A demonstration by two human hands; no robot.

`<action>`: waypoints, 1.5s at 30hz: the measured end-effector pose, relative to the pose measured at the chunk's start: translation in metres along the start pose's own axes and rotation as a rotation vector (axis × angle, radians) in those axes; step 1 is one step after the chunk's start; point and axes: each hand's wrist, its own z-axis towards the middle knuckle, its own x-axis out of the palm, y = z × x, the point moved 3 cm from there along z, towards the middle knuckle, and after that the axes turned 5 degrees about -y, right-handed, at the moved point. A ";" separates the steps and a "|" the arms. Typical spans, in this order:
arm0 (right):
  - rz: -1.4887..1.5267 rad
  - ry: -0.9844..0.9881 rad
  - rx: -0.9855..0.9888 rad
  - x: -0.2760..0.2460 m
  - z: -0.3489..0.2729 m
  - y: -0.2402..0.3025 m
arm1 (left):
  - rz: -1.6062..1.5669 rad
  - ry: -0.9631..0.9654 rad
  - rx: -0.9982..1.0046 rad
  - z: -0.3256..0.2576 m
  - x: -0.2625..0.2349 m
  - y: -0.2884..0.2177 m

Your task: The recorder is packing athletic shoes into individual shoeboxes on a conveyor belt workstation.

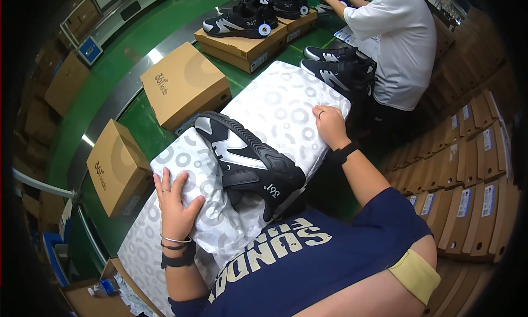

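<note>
Green conveyor [165, 28] curves from lower left to top centre with a metal rail along its outer edge; stacks of flat brown cartons [473, 168] fill the right side, more cardboard on the far left. On the belt: two closed brown boxes [184, 83] [116, 167] at left, and further up two more boxes [245, 45] with black shoes [242, 20] on top. A second person in a white shirt [396, 42] works at top right, another black pair [341, 69] just beside them. In front of the wearer: white tissue paper [275, 105] printed with grey rings, spread wide over the work spot and draping off the near edge. A black and silver shoe [247, 157] lies on its side across the middle of the paper, toe toward the upper left, heel toward the wearer. Left hand [176, 204] is open, palm flat on the paper, fingers spread, just left of the shoe and not touching it. Right hand [330, 127] is loosely open, fingers curled over the paper's far right edge, pressing it down; it sits right of the shoe and apart from it. Neither hand grips the shoe.
</note>
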 end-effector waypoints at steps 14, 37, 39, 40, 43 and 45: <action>-0.100 0.034 0.191 -0.001 0.012 0.000 | -0.187 -0.073 -0.026 0.000 0.010 0.006; -0.075 -0.024 0.061 -0.007 0.016 0.018 | -0.153 -0.122 0.072 -0.002 0.014 0.016; -0.072 0.037 0.219 0.003 0.010 0.004 | -0.169 -0.128 0.057 -0.004 0.015 0.015; -0.037 0.022 0.341 0.006 0.009 0.000 | -0.200 -0.147 0.067 -0.004 0.017 0.015; 0.054 -0.050 0.357 0.009 0.011 0.003 | -0.232 -0.177 0.077 -0.004 0.019 0.017; 0.004 -0.001 0.332 0.008 0.016 0.007 | -0.224 -0.190 0.079 -0.005 0.019 0.018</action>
